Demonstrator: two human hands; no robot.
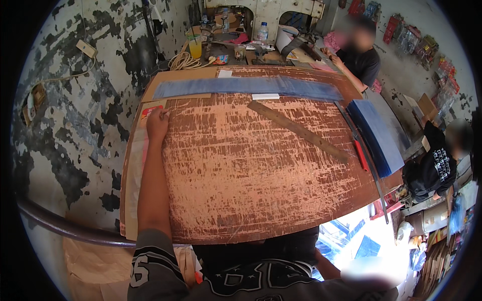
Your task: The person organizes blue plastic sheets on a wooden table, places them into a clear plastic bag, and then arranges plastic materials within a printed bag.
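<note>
My left hand (157, 123) reaches to the far left of a worn, scored brown board (241, 185). Its fingers are curled closed beside a red and pink printed sheet (145, 111); whatever they may hold is hidden. My right forearm (327, 265) shows by the board's near edge, and the hand itself is out of sight. A long blue plastic strip (226, 88) lies across the far part of the board. Right of the middle, a brown ruler-like strip (301, 131) rests at a slant.
A stack of blue sheets (375, 138) sits at the board's right edge, beside a red-handled cutter (360, 154) and a long metal bar (376, 183). Behind stand a yellow drink (195, 47), coiled cord (186, 61) and a bottle (262, 31). Two people work at the right.
</note>
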